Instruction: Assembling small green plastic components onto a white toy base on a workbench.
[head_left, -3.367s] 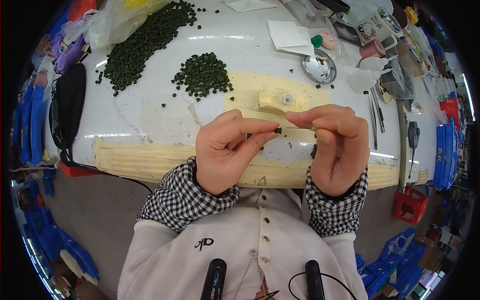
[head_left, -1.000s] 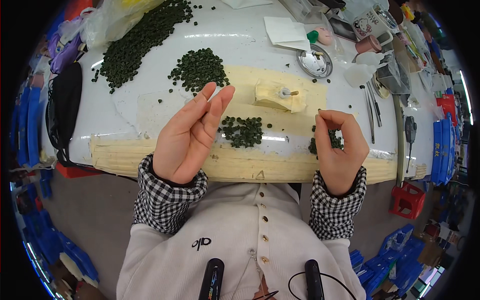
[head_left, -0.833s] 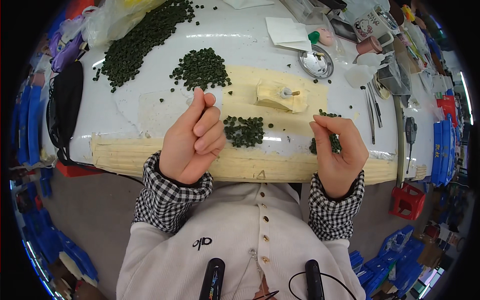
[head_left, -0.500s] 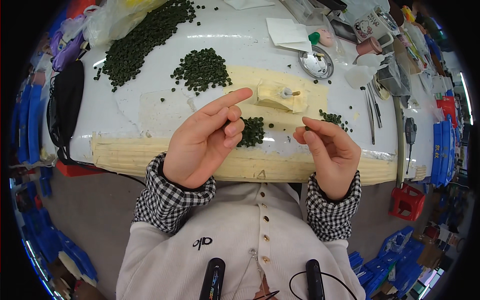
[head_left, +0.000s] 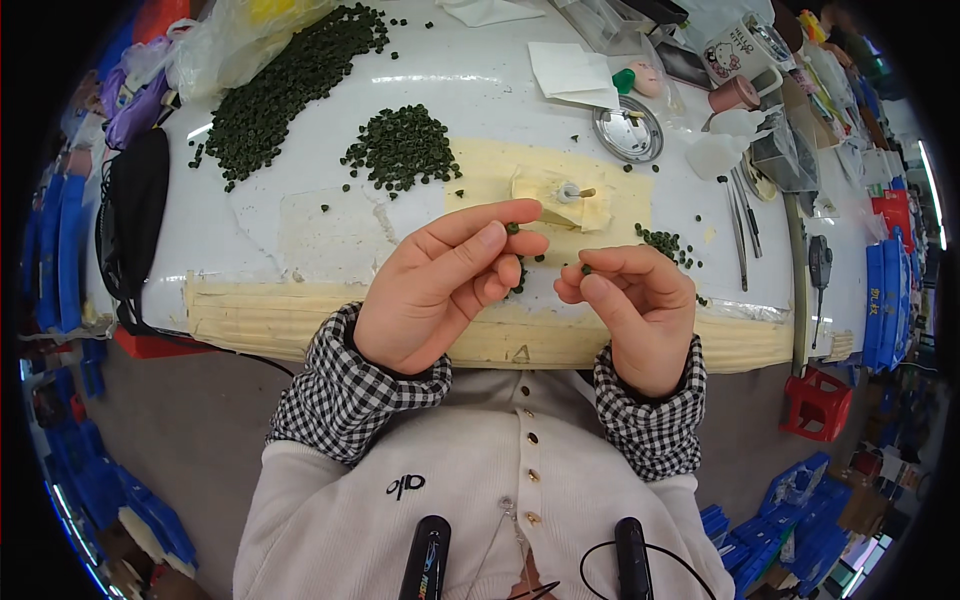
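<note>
Between the thumb and fingers of my left hand [head_left: 440, 280] is a small dark green piece [head_left: 513, 229]. My right hand [head_left: 640, 305] pinches another small dark green piece [head_left: 587, 269] at its fingertips. The two hands are apart, held above the table's near edge. Just beyond them a cream block [head_left: 545, 195] bears a pale round fitting with a short brownish pin [head_left: 586, 192]. Partly hidden behind my left fingers lies a little heap of similar green pieces [head_left: 519, 276]. A further small group of green pieces [head_left: 665, 242] lies beyond my right hand.
A round heap of green pieces [head_left: 400, 148] and a larger heap [head_left: 290, 90] spread over the white table. On the right are a round metal lid [head_left: 628, 130], tweezers [head_left: 737, 230], a mug [head_left: 740, 52] and white paper [head_left: 573, 74]. A black cloth item [head_left: 135, 215] hangs at the left.
My left hand has moved right and its extended index finger has bent in to pinch a green piece. My right hand has shifted left, and the hands are closer together.
</note>
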